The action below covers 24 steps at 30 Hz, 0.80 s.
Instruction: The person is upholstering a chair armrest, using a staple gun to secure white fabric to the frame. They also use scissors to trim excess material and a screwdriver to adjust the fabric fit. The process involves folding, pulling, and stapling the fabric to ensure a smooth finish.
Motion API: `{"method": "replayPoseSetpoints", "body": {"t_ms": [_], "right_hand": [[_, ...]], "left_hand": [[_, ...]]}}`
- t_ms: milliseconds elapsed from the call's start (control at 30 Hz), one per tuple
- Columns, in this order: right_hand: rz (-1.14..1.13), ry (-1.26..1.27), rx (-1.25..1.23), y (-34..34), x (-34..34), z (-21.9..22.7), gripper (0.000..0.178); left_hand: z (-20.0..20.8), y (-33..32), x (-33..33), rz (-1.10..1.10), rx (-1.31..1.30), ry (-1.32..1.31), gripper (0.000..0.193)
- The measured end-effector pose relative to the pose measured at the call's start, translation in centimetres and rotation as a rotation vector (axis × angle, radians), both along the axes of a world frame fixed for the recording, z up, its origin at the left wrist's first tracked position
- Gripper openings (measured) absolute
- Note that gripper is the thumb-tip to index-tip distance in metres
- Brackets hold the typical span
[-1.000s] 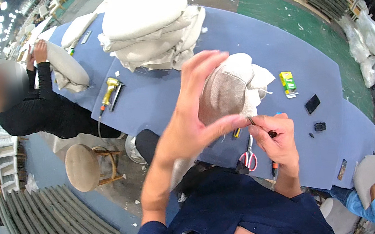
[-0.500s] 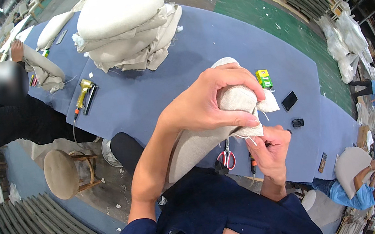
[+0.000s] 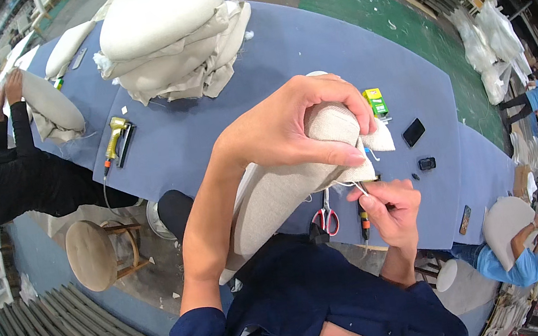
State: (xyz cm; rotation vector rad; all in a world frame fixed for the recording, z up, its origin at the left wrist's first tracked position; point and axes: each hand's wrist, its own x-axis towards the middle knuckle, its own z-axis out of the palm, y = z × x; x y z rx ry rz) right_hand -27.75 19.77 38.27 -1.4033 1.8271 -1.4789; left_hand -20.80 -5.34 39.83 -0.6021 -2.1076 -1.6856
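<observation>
My left hand (image 3: 283, 122) grips the rounded end of a long beige fabric-covered cushion (image 3: 276, 197), thumb on the near side and fingers over the top. The cushion slopes down toward my body, above the blue table. A loose fabric flap (image 3: 356, 173) hangs at its end, with white thread beside it. My right hand (image 3: 391, 209) is closed just below this flap, pinching a thin pale needle-like piece (image 3: 362, 188) whose tip reaches the fabric. Red-handled scissors (image 3: 325, 220) and an orange-and-black tool (image 3: 364, 222) lie between the cushion and my right hand.
On the blue table (image 3: 190, 137) are a stack of pale cushions (image 3: 171, 45), a yellow-green staple gun (image 3: 116, 144), a green-yellow box (image 3: 376, 103) and a phone (image 3: 414, 132). A co-worker in black (image 3: 31, 165) sits at left beside a round stool (image 3: 90, 255).
My right hand has drawn slightly down from the flap, exposing the thin piece in its fingers. My left hand and the cushion have shifted slightly. The co-worker at left has raised both arms to a cushion.
</observation>
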Motion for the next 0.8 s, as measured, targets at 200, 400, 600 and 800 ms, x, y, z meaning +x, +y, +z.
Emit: {"method": "replayPoseSetpoints", "body": {"t_ms": [200,400,600,800], "right_hand": [[-0.028,0.016,-0.080,-0.5,0.3,-0.6,0.012],[-0.059,0.007,-0.196,-0.3,1.5,-2.0,0.010],[-0.178,-0.073,-0.181,-0.3,3.4,-1.6,0.009],[-0.188,-0.142,-0.074,-1.2,3.2,0.4,0.010]], "left_hand": [[0.2,1.2,0.4,0.031,-0.041,0.016,0.029],[0.2,2.3,1.2,0.103,-0.080,0.035,0.027],[-0.3,2.8,1.4,0.129,-0.092,0.009,0.029],[0.5,1.8,0.6,0.100,-0.104,-0.007,0.031]]}}
